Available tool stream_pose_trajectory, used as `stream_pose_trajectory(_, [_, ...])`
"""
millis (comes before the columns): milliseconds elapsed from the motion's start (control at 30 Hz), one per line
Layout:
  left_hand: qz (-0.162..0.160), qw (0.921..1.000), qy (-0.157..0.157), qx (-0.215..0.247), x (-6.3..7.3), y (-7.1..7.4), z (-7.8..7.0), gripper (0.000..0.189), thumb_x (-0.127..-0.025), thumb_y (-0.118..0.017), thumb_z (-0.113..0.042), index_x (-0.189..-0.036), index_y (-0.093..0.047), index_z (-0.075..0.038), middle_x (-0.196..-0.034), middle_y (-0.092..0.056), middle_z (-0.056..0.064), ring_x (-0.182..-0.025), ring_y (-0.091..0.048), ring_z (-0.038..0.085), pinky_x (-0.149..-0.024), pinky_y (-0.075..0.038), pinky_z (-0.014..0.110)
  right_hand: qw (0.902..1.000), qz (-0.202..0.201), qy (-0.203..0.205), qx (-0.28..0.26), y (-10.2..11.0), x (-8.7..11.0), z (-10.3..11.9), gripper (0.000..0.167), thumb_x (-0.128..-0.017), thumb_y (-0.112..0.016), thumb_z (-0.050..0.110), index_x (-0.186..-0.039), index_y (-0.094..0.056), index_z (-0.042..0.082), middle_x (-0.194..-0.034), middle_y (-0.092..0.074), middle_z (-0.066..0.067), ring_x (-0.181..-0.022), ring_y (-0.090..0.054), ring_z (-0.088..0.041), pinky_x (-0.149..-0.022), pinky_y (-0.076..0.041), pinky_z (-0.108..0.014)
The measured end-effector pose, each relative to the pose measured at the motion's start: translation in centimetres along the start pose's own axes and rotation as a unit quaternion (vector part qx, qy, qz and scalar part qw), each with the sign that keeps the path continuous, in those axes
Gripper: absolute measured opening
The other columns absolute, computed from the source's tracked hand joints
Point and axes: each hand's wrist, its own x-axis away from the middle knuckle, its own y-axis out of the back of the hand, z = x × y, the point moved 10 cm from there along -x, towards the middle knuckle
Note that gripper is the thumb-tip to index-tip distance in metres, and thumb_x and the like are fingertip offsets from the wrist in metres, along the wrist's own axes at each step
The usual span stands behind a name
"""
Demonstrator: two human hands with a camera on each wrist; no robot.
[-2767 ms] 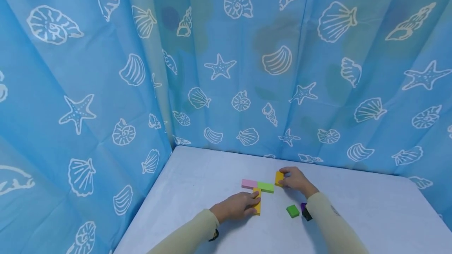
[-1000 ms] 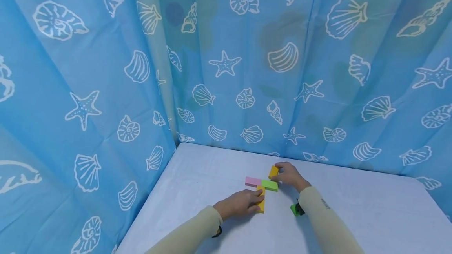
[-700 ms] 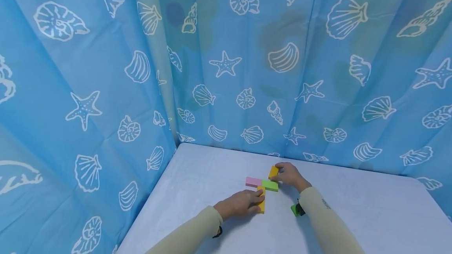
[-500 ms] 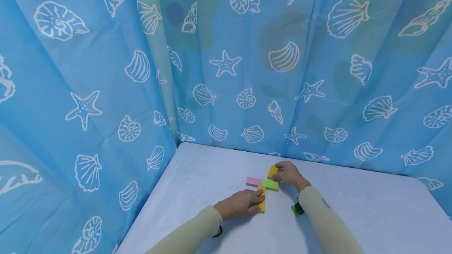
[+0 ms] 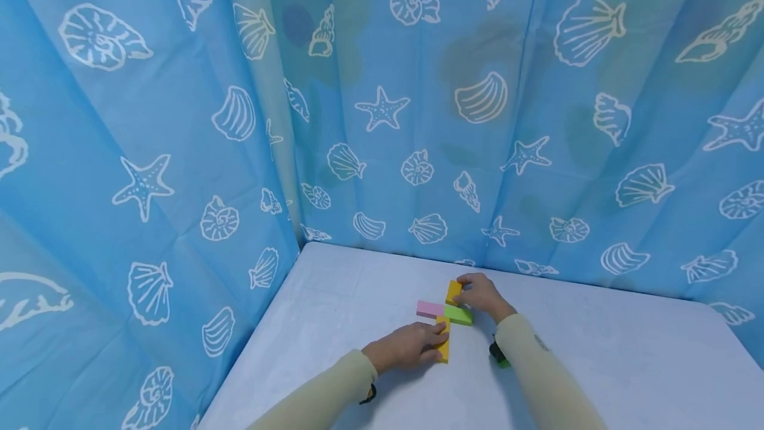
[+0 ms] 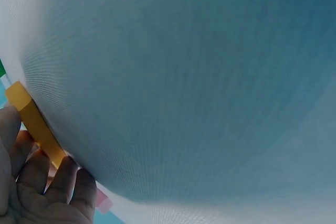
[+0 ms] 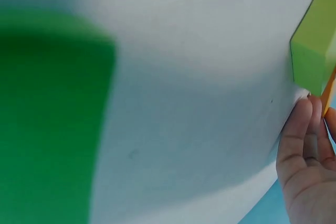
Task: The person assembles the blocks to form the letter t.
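Observation:
My left hand (image 5: 406, 347) grips a long yellow block (image 5: 443, 348) lying on the table, thumb at its near end and fingers along it, as the left wrist view of the yellow block (image 6: 39, 129) also shows. That block's far end meets a pink block (image 5: 430, 309) and a lime green block (image 5: 458, 315), which lie end to end. Behind them, my right hand (image 5: 482, 294) pinches a second yellow block (image 5: 453, 292) by its right side. Its near end stands right at the back edge of the lime block. In the right wrist view, my right fingers (image 7: 299, 129) are beside the lime block (image 7: 310, 56).
A darker green block (image 5: 504, 363) lies on the white table (image 5: 346, 284), mostly hidden by my right wrist; this green block (image 7: 47, 124) looms large in the right wrist view. A blue shell-print curtain (image 5: 382, 151) hangs along the table's back and left.
My right hand has moved left with its yellow block, from right of the lime block to behind it. My right arm now hides a purple block seen earlier. The left hand keeps its hold.

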Motion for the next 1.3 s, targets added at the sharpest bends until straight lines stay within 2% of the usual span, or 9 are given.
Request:
stream_pose_trajectory(400, [-0.004,1.0,0.005,-0.004,-0.1,0.1,0.1,0.052,-0.099,-0.056,-0.042,-0.146,-0.047,-0.022,-0.156,-0.039,-0.009,-0.141,-0.043,0.009,-0.113,-0.039,0.026,0.9999,0.009,0.008,0.002,-0.6,-0.3,1.0,0.052,-0.088,-0.075,0.019,-0.133,-0.058,0.001,-0.135,-0.058,-0.021,-0.117,-0.053,-0.034,-0.108,-0.042,-0.056])
stream_pose_trajectory(867, [-0.004,0.9999,0.005,-0.01,-0.2,-0.1,0.2,0.053,-0.099,-0.056,-0.042,-0.147,-0.046,-0.023,-0.156,-0.04,-0.009,-0.141,-0.044,0.01,-0.113,-0.039,0.027,0.9998,0.01,-0.002,-0.016,-1.0,-0.9,0.5,0.05,-0.087,-0.076,0.02,-0.132,-0.061,0.005,-0.135,-0.058,-0.018,-0.117,-0.052,-0.034,-0.108,-0.042,-0.056])
stream_pose_trajectory(1100, [-0.006,0.9998,-0.003,-0.017,-0.2,0.0,0.2,0.052,-0.101,-0.054,-0.041,-0.148,-0.045,-0.02,-0.157,-0.038,-0.007,-0.142,-0.043,0.011,-0.114,-0.038,0.027,0.9997,0.012,0.02,0.002,-0.9,-0.4,1.1,0.05,-0.088,-0.074,0.022,-0.133,-0.06,0.005,-0.136,-0.058,-0.018,-0.121,-0.052,-0.034,-0.108,-0.041,-0.057])
stream_pose_trajectory(1300, [-0.002,0.9999,-0.005,-0.013,0.1,0.1,-0.1,0.051,-0.101,-0.055,-0.038,-0.147,-0.046,-0.018,-0.157,-0.039,-0.005,-0.141,-0.043,0.012,-0.115,-0.038,0.027,0.9997,0.017,0.01,-0.011,-1.2,-0.4,0.8,0.05,-0.087,-0.075,0.021,-0.132,-0.061,0.006,-0.135,-0.059,-0.018,-0.12,-0.052,-0.034,-0.108,-0.041,-0.058])
